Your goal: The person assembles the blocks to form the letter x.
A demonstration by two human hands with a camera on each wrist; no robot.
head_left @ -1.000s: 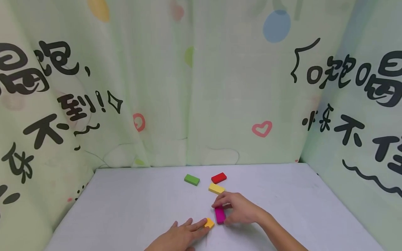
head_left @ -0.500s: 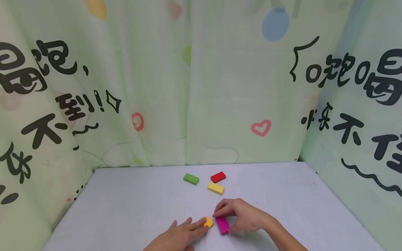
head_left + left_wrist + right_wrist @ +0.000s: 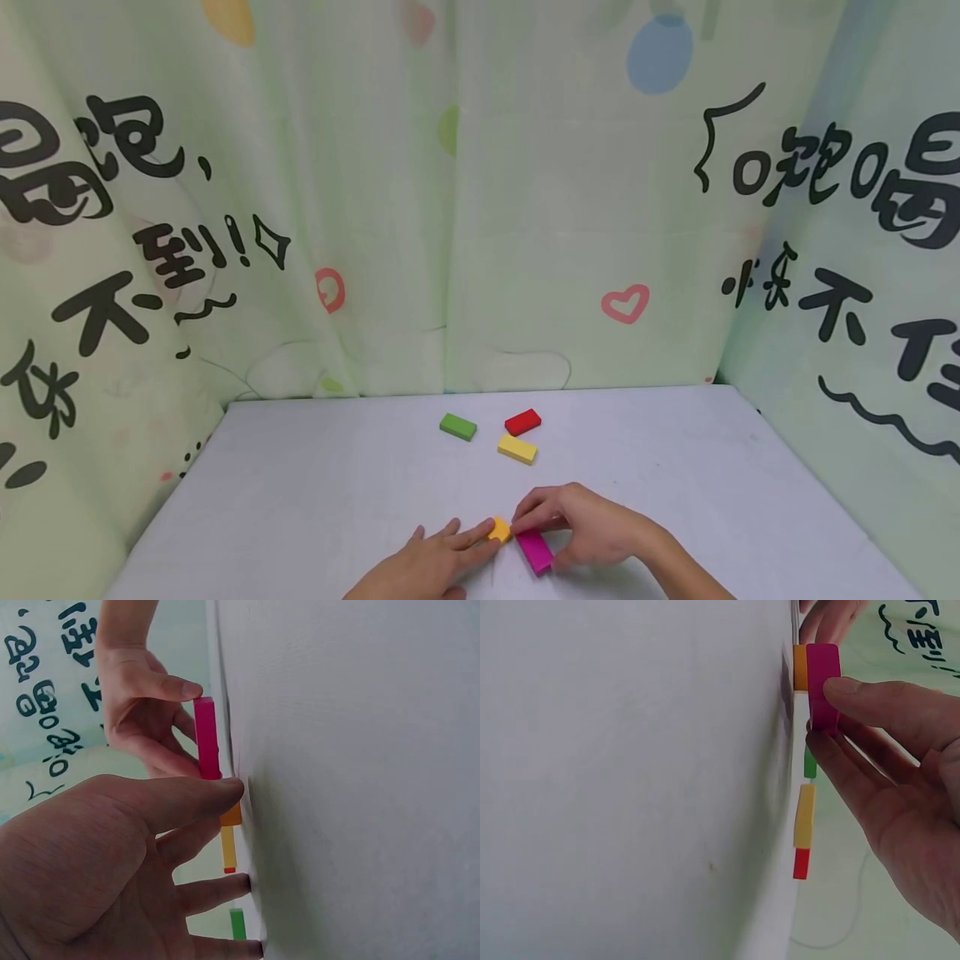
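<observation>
My right hand (image 3: pixel 581 527) pinches a magenta block (image 3: pixel 535 552) by its two ends, thumb on the near end and fingertips on the far end. In the right wrist view the magenta block (image 3: pixel 824 682) overlaps an orange block (image 3: pixel 800 669). My left hand (image 3: pixel 435 560) lies with fingers spread and straight, its fingertips on the orange block (image 3: pixel 500 529), partly covering it. The left wrist view shows the left thumb (image 3: pixel 202 802) extended in front of the orange block (image 3: pixel 231 816), with the held magenta block (image 3: pixel 206 738) just beyond.
Farther back on the white table (image 3: pixel 315 475) lie a green block (image 3: pixel 458 427), a red block (image 3: pixel 522 422) and a yellow block (image 3: pixel 517 450); the red and yellow ones are close together. A printed curtain (image 3: pixel 525 208) encloses the table's back and sides.
My right hand has drawn the magenta block nearer and slightly right, turning it to a more slanted angle beside the orange block. The left hand stays in place on the orange block.
</observation>
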